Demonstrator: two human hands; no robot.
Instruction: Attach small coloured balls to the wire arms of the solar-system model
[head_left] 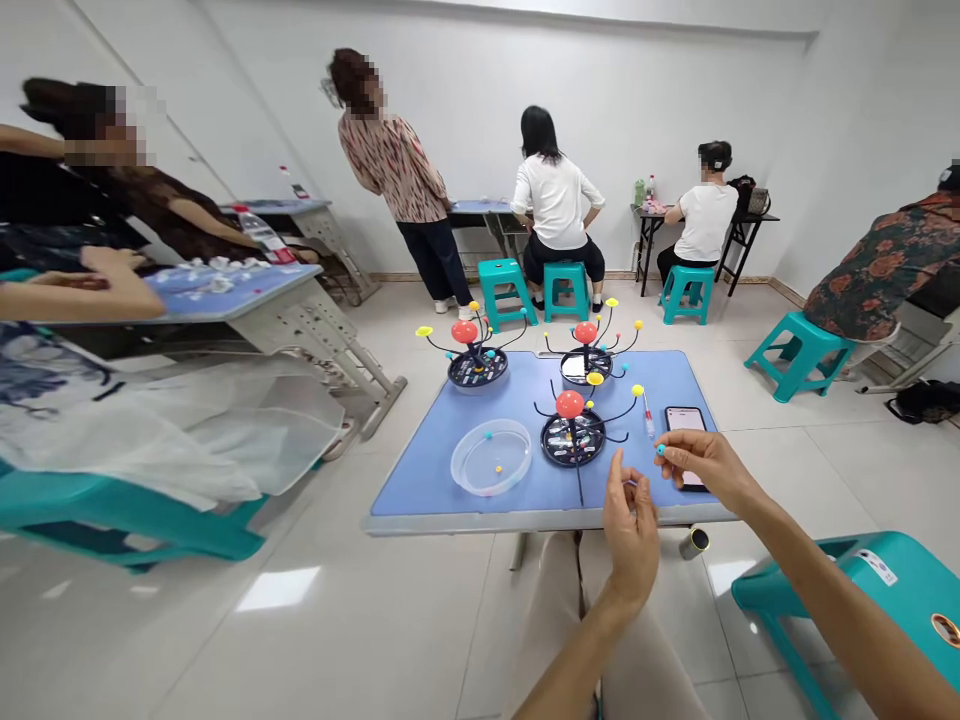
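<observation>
Between the thumb and fingertips of my right hand (701,465) is a small teal ball (660,450), held above the table's right side. My left hand (631,525) is raised at the front edge, fingers loosely bent and apart, with nothing visible in it. Just beyond it stands a planet model with a red ball (570,404), a dark round base (555,450) and curved black arms; some arms carry yellow balls, others have bare ends. To its left, a clear shallow tray (459,480) contains a few small coloured balls. A screwdriver (649,415) lies near my right hand.
Two similar models (478,370) (586,368) stand at the back of the blue table (420,480). A phone (684,420) lies partly under my right hand. A teal stool (862,570) is at my right. Several people sit or stand around the room.
</observation>
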